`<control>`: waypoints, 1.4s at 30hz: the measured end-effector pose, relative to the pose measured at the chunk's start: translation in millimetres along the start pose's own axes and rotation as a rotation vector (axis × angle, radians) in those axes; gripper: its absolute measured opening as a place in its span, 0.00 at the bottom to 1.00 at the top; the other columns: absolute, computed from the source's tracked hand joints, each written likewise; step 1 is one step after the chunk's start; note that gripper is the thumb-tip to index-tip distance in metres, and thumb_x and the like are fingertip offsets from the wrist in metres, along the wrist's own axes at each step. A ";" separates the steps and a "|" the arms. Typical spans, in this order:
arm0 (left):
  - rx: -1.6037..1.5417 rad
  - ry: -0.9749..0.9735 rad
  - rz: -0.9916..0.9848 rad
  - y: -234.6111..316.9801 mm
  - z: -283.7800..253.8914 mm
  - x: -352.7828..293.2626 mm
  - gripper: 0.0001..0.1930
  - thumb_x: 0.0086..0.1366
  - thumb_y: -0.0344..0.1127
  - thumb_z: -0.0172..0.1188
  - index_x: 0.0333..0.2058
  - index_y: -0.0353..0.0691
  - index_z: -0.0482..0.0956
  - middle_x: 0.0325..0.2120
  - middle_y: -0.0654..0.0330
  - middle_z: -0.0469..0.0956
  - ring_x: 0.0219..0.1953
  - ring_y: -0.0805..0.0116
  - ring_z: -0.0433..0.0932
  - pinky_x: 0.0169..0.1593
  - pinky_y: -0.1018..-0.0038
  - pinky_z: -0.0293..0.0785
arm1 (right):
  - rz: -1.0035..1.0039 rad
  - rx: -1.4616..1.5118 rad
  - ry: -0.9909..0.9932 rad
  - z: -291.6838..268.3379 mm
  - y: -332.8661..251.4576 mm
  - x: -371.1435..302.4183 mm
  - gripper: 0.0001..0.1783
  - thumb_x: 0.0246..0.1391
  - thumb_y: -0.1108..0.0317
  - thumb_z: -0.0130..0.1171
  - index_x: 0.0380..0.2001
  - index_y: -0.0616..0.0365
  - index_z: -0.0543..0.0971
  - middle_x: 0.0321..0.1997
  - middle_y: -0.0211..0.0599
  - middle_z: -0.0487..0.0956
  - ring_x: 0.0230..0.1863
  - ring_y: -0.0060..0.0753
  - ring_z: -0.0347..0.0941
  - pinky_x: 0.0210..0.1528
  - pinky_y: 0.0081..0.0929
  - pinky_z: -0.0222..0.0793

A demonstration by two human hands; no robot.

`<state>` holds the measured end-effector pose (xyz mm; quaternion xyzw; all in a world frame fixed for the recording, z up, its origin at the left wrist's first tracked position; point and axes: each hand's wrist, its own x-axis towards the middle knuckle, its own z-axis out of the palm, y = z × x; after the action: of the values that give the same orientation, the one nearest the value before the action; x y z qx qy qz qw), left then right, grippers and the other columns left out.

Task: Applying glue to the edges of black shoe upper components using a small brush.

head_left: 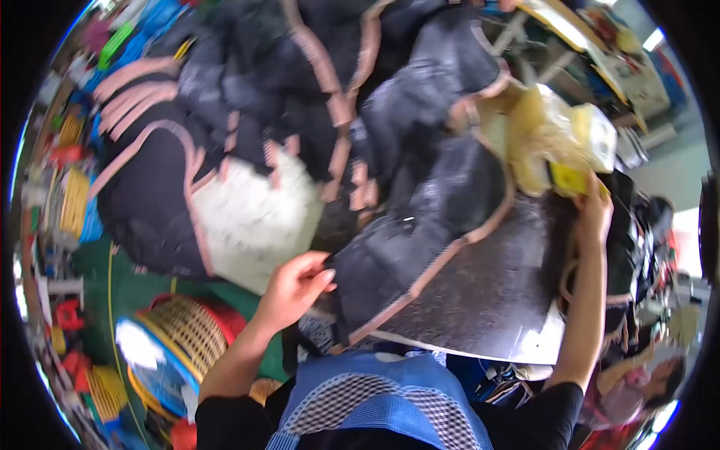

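Note:
My left hand (298,291) pinches the near left end of a black bra (420,217) edged with pink trim, its moulded cups spread across the work table. At the table's right side my right hand (596,206) has its fingers closed around the edge of a small yellow square object (570,178), whose kind is blurred. Right beside it sit crumpled yellowish clear plastic bags (541,131). More black garment pieces with pink edging (146,199) are heaped over the table's far and left parts.
The table (480,296) has a dark, shiny surface near me and a pale patch (259,214) at left. Wicker and plastic baskets (180,337) stand on the green floor at lower left. Another person (637,390) is at lower right. Dark cloth (622,240) hangs at right.

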<state>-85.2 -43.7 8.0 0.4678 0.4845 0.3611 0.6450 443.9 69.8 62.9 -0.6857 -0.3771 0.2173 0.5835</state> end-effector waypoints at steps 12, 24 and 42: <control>0.152 -0.008 -0.011 7.3 6.5 2.1 0.09 0.68 0.23 0.55 0.45 0.27 0.77 0.32 0.60 0.79 0.35 0.77 0.79 0.42 0.78 0.81 | 0.003 0.010 -0.793 157.4 -60.5 -208.7 0.15 0.68 0.62 0.50 0.41 0.63 0.79 0.30 0.43 0.82 0.22 0.28 0.82 0.21 0.17 0.79; 0.161 0.069 0.036 4.3 4.8 -2.4 0.10 0.67 0.22 0.55 0.46 0.26 0.75 0.33 0.57 0.80 0.34 0.73 0.82 0.39 0.77 0.82 | -0.147 -0.556 -1.204 158.4 -109.0 -212.3 0.09 0.48 0.71 0.64 0.27 0.68 0.80 0.24 0.40 0.81 0.23 0.26 0.76 0.29 0.23 0.72; 0.084 0.053 0.091 -2.4 7.7 -2.3 0.08 0.68 0.25 0.56 0.44 0.29 0.77 0.31 0.62 0.80 0.32 0.79 0.78 0.37 0.80 0.80 | -0.343 -0.373 -1.203 125.3 -83.1 -233.5 0.11 0.53 0.70 0.66 0.33 0.68 0.78 0.26 0.40 0.82 0.25 0.31 0.82 0.27 0.25 0.80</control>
<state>-78.4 -48.5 7.1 0.5062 0.4944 0.3816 0.5947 184.4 -27.5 81.7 -0.4642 -0.7733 0.3978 0.1679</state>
